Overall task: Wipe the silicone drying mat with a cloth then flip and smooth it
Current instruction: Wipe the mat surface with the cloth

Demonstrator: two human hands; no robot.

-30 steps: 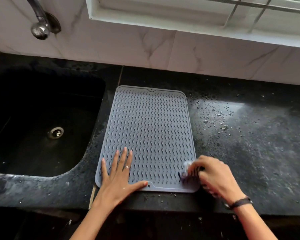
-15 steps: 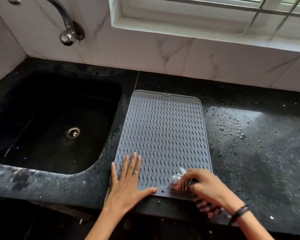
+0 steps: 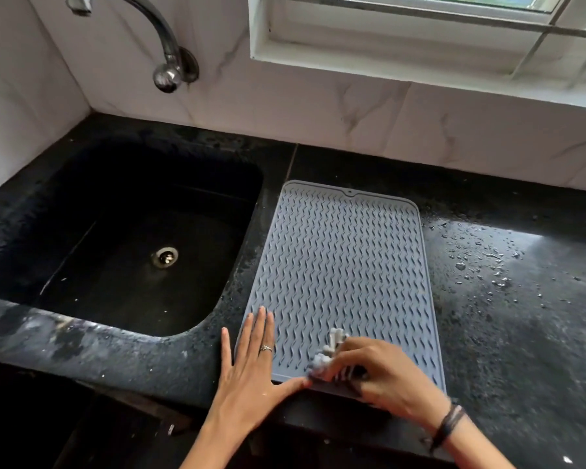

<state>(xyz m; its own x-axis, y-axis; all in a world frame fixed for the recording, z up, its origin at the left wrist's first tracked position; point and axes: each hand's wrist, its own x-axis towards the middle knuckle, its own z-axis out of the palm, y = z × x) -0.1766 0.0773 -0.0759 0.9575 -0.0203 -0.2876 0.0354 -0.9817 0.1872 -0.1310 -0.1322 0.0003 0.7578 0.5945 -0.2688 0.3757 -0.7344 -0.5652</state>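
Note:
A grey silicone drying mat [image 3: 345, 265] with a wavy ribbed surface lies flat on the black counter, right of the sink. My left hand [image 3: 251, 370] presses flat on the mat's near left corner, fingers spread, a ring on one finger. My right hand [image 3: 383, 377] is closed on a bunched striped cloth [image 3: 329, 357] and holds it against the mat near its front edge, close to my left thumb. Most of the cloth is hidden under my fingers.
A deep black sink [image 3: 126, 238] with a metal drain sits to the left, a curved tap [image 3: 163, 45] above it on the marble wall. Water droplets [image 3: 481, 262] dot the black counter [image 3: 521, 316] right of the mat. A white window frame [image 3: 420, 55] runs along the back.
My right hand has slid the cloth leftward along the mat's front edge, from the right corner toward my left hand. My left hand has stayed pressed on the mat. The camera has shifted.

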